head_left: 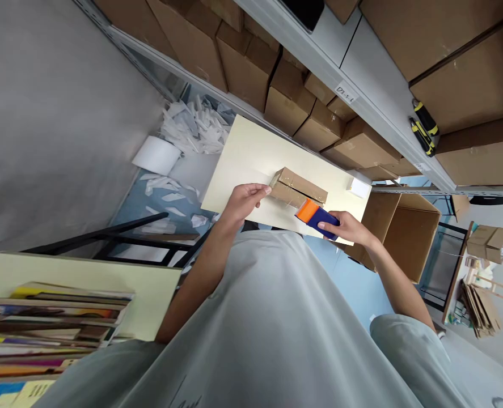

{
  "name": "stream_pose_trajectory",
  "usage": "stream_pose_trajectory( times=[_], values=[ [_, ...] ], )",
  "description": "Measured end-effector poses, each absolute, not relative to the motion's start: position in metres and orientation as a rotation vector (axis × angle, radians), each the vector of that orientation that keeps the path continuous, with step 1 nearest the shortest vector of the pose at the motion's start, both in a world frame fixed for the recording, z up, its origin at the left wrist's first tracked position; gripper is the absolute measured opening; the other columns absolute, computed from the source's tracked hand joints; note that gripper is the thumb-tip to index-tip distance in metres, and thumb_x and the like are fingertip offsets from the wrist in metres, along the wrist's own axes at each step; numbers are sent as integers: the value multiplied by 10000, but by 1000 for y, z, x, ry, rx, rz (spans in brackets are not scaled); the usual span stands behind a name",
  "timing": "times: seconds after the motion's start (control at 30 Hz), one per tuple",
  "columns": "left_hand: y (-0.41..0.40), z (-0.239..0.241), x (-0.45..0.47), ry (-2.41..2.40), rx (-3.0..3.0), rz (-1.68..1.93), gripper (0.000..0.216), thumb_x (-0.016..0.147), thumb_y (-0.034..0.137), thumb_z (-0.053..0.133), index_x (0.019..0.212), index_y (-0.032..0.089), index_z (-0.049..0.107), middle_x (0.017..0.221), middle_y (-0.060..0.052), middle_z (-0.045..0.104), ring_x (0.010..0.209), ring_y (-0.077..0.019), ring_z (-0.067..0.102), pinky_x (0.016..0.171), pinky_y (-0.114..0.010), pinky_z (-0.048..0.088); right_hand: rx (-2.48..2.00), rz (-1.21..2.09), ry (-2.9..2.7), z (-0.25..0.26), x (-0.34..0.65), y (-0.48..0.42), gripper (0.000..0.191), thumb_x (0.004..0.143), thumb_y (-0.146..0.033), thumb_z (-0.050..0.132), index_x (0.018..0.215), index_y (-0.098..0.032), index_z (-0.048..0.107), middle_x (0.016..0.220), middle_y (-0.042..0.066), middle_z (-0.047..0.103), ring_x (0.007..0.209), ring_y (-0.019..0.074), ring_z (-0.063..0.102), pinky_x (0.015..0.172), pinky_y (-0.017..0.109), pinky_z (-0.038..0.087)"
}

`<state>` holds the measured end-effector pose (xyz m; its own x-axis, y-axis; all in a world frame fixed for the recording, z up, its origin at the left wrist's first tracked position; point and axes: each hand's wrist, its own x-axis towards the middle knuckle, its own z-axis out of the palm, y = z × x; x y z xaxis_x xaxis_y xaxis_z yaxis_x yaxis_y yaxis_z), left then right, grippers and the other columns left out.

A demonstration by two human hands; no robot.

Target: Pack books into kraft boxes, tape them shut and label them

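Observation:
A small brown cardboard box (300,190) lies on a pale cream table (251,156), its flaps closed along a middle seam. My left hand (245,198) presses its fingers against the box's near end. My right hand (349,226) is wrapped round a blue and orange tape dispenser (316,215), whose orange end touches the box's side.
Metal shelving (362,85) full of cardboard boxes runs behind the table. An open carton (404,226) stands to the right of the table. White paper scraps (195,127) and a foam roll (156,154) lie on the floor. Stacked books (42,328) sit on another table at lower left.

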<state>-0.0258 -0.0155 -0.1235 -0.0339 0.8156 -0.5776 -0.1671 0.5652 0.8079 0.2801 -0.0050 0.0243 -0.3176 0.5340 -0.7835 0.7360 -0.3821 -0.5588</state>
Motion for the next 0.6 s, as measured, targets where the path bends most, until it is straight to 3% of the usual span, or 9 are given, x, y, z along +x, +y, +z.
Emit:
stream_pose_trajectory(
  times=[0.2,0.4,0.6],
  values=[
    [16,-151,-27,1439,537,896,369,733,451,880,921,137,836,972,-107,790,730,-155,602,646,-302,504,1670,-1864,1555,-4,270,53,668,808,-812,812,900,-160,693,756,92,792,660,197,752,588,269,607],
    [28,-174,-28,1492,455,887,351,676,408,888,893,136,843,957,-102,803,705,-135,564,618,-275,470,1518,-1908,1568,-38,267,82,663,811,-816,794,829,-161,694,733,63,768,651,176,719,604,266,592],
    [31,-205,-24,1547,349,837,367,614,392,888,875,138,839,883,-81,790,634,-110,512,620,-284,455,1495,-1794,1609,-66,265,98,714,768,-853,787,887,-155,696,694,33,724,640,170,683,608,268,551]
  ],
)
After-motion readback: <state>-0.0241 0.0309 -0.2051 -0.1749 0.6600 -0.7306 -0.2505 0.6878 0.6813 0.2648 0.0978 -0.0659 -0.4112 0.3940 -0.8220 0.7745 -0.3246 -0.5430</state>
